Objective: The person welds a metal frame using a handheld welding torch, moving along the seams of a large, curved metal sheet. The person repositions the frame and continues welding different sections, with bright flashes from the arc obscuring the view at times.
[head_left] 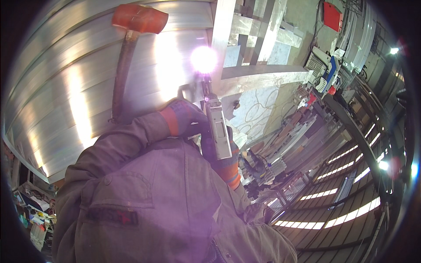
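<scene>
A grey, boxy welding gun (218,127) stands in front of my chest, its nozzle toward a dazzling white-violet glare at the edge of a shiny ribbed metal panel (144,65). My right hand (232,161), in an orange and dark glove, is closed round the gun from behind; the gun's body covers most of its fingers. Close against the gun's left side is my left hand (183,116), gloved likewise. Its fingers curl inward, and what they grip is hidden. A small dark bracket-like shape shows just beyond them, blurred by the glare.
On the panel, left of my hands, lies a hammer (141,20) with a red head and dark handle. Metal bars (263,79) form a frame at the right. Farther off are a red box (332,16), a blue-and-white machine (326,72) and stacked metal lengths (302,144). Clutter fills the lower left.
</scene>
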Motion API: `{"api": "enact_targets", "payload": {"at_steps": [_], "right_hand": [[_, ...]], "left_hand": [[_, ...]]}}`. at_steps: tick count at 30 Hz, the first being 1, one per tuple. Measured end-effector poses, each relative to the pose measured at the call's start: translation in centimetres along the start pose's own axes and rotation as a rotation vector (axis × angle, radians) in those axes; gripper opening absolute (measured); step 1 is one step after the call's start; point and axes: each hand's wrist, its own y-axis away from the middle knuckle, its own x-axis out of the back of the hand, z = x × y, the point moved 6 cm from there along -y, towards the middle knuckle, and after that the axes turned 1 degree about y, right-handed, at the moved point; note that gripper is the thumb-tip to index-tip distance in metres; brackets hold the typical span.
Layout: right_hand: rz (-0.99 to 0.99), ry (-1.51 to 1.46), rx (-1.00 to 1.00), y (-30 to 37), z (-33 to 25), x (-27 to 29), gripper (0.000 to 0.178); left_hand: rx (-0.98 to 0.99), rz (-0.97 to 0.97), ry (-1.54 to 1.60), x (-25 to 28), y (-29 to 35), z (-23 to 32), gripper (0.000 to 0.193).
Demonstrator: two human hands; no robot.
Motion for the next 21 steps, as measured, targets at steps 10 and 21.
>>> {"api": "enact_targets", "payload": {"at_steps": [10,21], "right_hand": [[-0.023,-0.005,0.045,-0.14,-0.25,-0.08,0.036],[-0.034,0.048,-0.023,0.06,-0.04,-0.28,0.037]], "left_hand": [[0.015,-0.026,0.005,-0.14,0.02,-0.17,0.015],[0.037,-0.009,-0.005,-0.21,0.09,-0.35,0.015]]}}
